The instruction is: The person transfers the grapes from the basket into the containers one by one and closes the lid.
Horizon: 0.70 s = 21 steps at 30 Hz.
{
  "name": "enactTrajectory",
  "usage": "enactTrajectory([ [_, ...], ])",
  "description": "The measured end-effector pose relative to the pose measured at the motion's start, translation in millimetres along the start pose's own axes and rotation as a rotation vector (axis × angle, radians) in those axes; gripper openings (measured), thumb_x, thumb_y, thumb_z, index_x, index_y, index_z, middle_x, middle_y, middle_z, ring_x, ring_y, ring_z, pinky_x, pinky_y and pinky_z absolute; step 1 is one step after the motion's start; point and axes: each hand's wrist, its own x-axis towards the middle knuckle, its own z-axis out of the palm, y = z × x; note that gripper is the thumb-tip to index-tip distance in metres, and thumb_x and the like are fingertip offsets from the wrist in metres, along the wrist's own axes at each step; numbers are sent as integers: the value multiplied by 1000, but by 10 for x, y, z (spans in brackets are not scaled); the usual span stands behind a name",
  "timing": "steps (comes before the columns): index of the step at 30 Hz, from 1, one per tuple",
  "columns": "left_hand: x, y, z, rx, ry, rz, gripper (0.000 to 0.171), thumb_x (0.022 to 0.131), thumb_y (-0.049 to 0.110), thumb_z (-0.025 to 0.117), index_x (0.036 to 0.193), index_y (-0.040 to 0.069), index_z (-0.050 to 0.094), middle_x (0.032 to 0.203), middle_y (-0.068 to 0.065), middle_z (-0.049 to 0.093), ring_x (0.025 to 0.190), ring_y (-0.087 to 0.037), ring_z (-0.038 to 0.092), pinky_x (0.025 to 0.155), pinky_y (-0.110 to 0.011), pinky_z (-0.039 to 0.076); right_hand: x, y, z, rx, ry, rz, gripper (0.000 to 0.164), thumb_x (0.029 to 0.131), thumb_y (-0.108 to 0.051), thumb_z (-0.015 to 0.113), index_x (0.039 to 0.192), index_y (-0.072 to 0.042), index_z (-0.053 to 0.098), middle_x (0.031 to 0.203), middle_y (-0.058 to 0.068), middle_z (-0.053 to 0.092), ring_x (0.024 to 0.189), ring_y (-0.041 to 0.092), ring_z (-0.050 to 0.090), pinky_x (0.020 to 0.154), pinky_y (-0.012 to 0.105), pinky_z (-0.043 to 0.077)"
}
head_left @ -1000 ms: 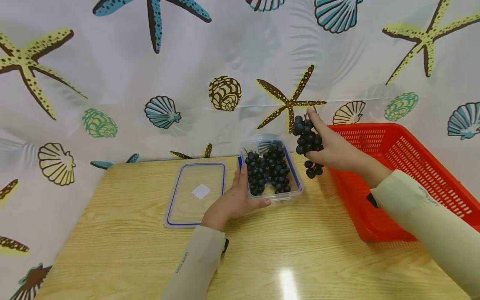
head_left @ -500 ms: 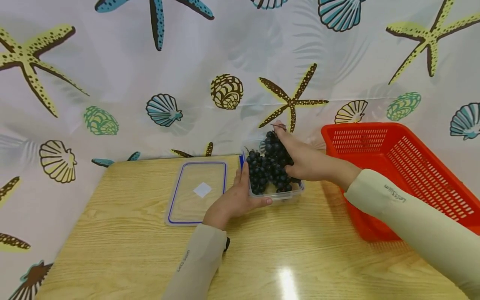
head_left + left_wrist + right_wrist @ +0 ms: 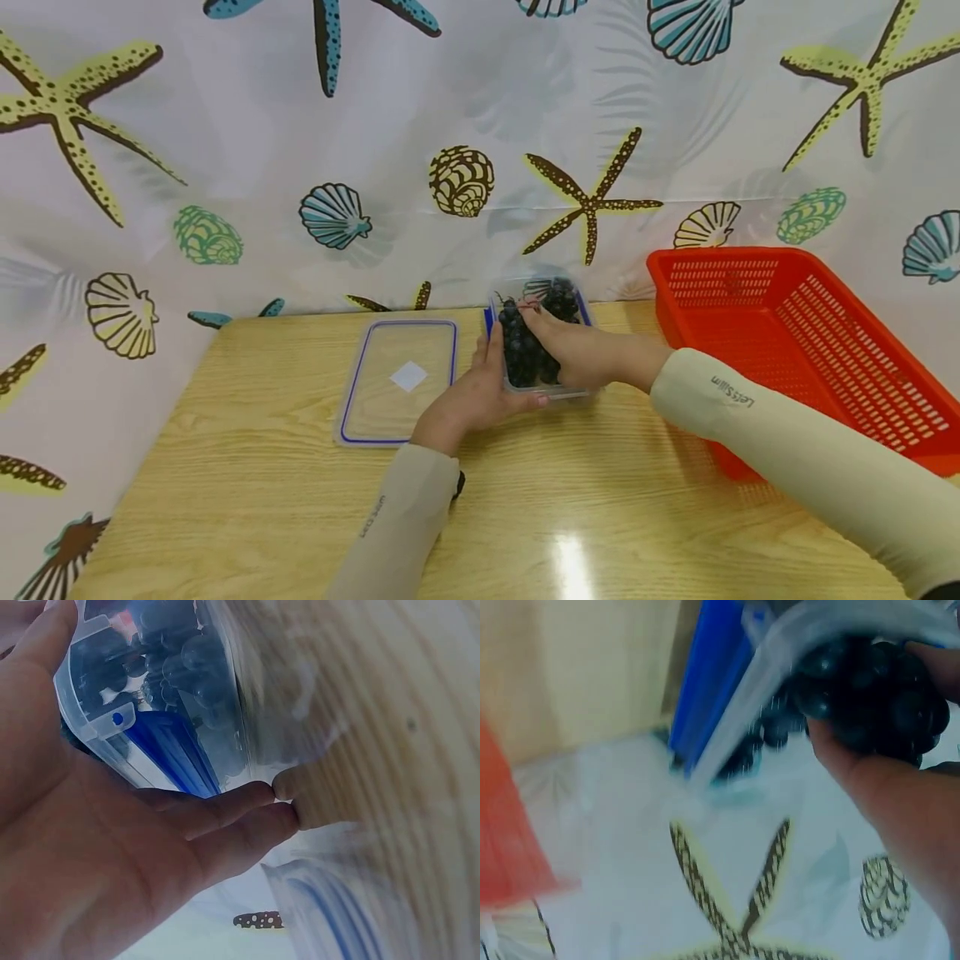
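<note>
My right hand (image 3: pixel 588 357) grips a bunch of dark grapes (image 3: pixel 870 701) by its upper end and side, inside the clear plastic container (image 3: pixel 555 393). More dark grapes (image 3: pixel 561 297) lie at the container's back right. In the right wrist view, fingers curl round the held bunch beside the container's rim. Against the container's left side and front corner rests my left hand (image 3: pixel 476 398), its fingers straight and its thumb along the front wall. A blue latch (image 3: pixel 169 746) hangs down near those fingers in the left wrist view.
A clear lid with a blue seal (image 3: pixel 375 421) lies flat on the wooden table (image 3: pixel 262 500), left of the container. To the right stands a red slotted basket (image 3: pixel 757 350). A cloth with printed shells and starfish (image 3: pixel 255 125) hangs behind the table.
My right hand has carried the bunch of grapes left from beside the basket and down into the container. The left hand has stayed at the container's side.
</note>
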Motion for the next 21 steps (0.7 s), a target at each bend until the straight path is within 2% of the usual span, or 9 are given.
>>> enactTrajectory([
  [3, -13, 6, -11, 4, -2, -2, 123, 88, 61, 70, 159, 19, -22, 166, -18, -15, 135, -44, 45, 107, -55, 39, 49, 35, 60, 80, -21, -11, 95, 91, 13, 52, 159, -2, -13, 164, 20, -16, 52, 17, 41, 57, 30, 38],
  [6, -27, 5, -25, 1, -9, -11, 123, 88, 60, 70, 159, 20, -22, 166, -17, -15, 134, -44, 47, 106, -55, 40, 69, 77, 83, 131, -15, -10, 94, 94, 3, 52, 158, -1, -15, 165, 17, -16, 87, 21, 60, 77, 35, 45],
  [7, -24, 10, -23, 1, -13, -13, 123, 88, 60, 70, 159, 20, -23, 166, -17, -15, 133, -44, 47, 105, -55, 41, 59, 92, 86, 154, -13, -7, 95, 93, 0, 53, 158, -1, -16, 166, 16, -15, 88, 22, 58, 80, 36, 44],
  [10, -11, 14, -17, 4, -20, -22, 125, 87, 63, 70, 158, 22, -24, 166, -16, -16, 129, -44, 52, 102, -54, 44, 23, 111, 85, 224, -1, -4, 97, 93, -5, 53, 159, -5, -18, 167, 15, -10, 80, 19, 57, 79, 36, 45],
  [13, 3, 14, -11, 13, -24, -34, 126, 86, 65, 70, 157, 24, -26, 166, -15, -17, 127, -44, 53, 101, -53, 45, -13, 92, 93, 257, 21, -7, 97, 91, -4, 53, 160, -6, -14, 167, 18, 1, 55, 15, 36, 68, 36, 43],
  [15, 10, 11, -7, 18, -26, -40, 126, 85, 66, 69, 157, 25, -26, 166, -14, -17, 126, -44, 54, 100, -53, 46, -20, 70, 109, 230, 37, -11, 89, 94, -4, 51, 161, -4, -6, 157, 25, 33, 55, 14, 39, 71, 36, 44],
  [18, 15, 10, 1, 22, -29, -42, 126, 85, 66, 69, 157, 25, -26, 166, -13, -16, 129, -44, 52, 102, -53, 44, -14, 33, 139, 171, 82, -33, 67, 104, -10, 47, 161, 0, 13, 140, 25, 53, 80, 19, 62, 95, 41, 46],
  [20, 13, 7, 7, 14, -29, -38, 126, 85, 66, 70, 158, 25, -25, 166, -13, -16, 130, -44, 50, 103, -54, 43, 2, 11, 151, 131, 112, -42, 54, 109, -15, 43, 158, 0, 27, 132, 21, 60, 104, 27, 65, 105, 46, 43],
  [21, 9, 11, 6, 11, -30, -35, 126, 85, 65, 70, 158, 25, -25, 166, -14, -16, 132, -44, 49, 104, -54, 42, 18, 9, 161, 109, 129, -60, 49, 110, -16, 43, 155, 0, 34, 138, 19, 58, 117, 29, 62, 108, 47, 40],
])
